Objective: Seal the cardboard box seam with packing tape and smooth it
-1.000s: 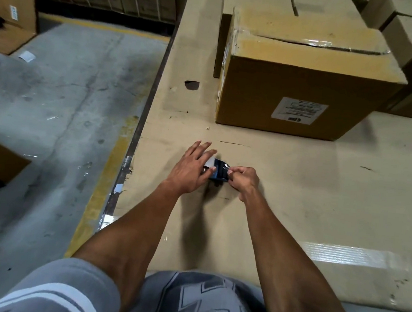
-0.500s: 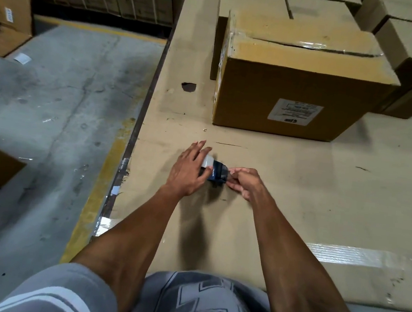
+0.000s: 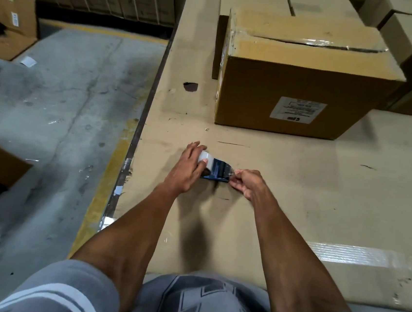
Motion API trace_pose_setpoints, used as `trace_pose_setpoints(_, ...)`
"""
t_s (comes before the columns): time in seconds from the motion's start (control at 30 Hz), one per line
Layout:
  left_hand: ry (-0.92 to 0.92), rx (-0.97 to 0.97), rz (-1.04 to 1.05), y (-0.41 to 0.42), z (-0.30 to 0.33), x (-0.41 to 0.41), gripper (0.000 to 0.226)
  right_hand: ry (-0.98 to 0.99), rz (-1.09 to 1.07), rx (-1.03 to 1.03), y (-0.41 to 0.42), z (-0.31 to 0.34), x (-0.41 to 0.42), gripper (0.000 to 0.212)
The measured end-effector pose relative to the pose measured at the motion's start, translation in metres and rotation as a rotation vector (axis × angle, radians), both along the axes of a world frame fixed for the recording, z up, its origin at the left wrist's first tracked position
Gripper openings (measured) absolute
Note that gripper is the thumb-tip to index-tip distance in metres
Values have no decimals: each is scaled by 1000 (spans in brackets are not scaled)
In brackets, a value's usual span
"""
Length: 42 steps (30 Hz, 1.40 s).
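Our left fingers (image 3: pixel 200 164) wrapped the tape roll on the blue dispenser (image 3: pixel 217 171); our right hand (image 3: pixel 246 184) pinched the tape's free end. The dispenser rested on the cardboard surface (image 3: pixel 298 191), near the cardboard box (image 3: pixel 296 89).

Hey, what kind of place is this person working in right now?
Most likely a warehouse or packing area. Brown cardboard boxes with printed white shipping labels sit stacked around, the grey concrete floor has a yellow painted safety line, and both hands work a blue packing tape dispenser.
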<state>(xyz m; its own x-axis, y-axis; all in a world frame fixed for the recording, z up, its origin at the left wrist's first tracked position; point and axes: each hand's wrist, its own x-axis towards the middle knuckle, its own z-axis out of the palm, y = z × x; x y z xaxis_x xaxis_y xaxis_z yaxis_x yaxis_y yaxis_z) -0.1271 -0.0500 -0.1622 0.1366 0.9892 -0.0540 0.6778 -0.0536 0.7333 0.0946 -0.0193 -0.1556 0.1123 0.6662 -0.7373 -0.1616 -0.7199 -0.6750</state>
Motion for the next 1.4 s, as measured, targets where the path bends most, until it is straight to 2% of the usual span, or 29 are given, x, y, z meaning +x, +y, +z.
trace_pose_setpoints(0.2,96,-3,-34,4,-6,2,64,143,47,-32,-6,16,19,18)
trace_pose_setpoints(0.3,92,6,-25,5,-9,4,65,246,64,-54,-8,22,30,27)
trace_pose_setpoints(0.37,94,10,-18,5,-8,5,65,238,31,-64,-6,21,38,31)
trace_pose_setpoints(0.43,97,26,-23,5,-8,4,66,92,99,-21,-2,12,42,29)
trace_pose_setpoints(0.5,85,45,-26,5,-8,2,65,-201,274,116,3,2,42,35)
trace_pose_setpoints(0.57,76,63,-26,4,-7,1,64,-579,554,301,5,1,37,61)
trace_pose_setpoints(0.63,71,73,-22,4,-6,1,63,-857,880,434,5,9,21,85)
trace_pose_setpoints(0.67,71,77,-24,4,-5,1,63,-951,1008,479,4,13,12,89)
trace_pose_setpoints(0.73,76,90,-38,6,-4,-1,62,-1044,1124,543,5,15,-3,80)
trace_pose_setpoints(0.8,83,101,-40,9,-4,-5,62,-1048,1134,574,9,12,-14,66)
trace_pose_setpoints(1.0,158,129,18,26,-2,-35,82,-973,1067,703,42,9,-54,50)
trace_pose_setpoints(1.17,201,130,91,60,-3,-64,91,-978,1059,723,84,9,-95,59)
trace_pose_setpoints(1.4,191,139,103,128,-6,-98,90,-973,1029,703,159,8,-135,68)
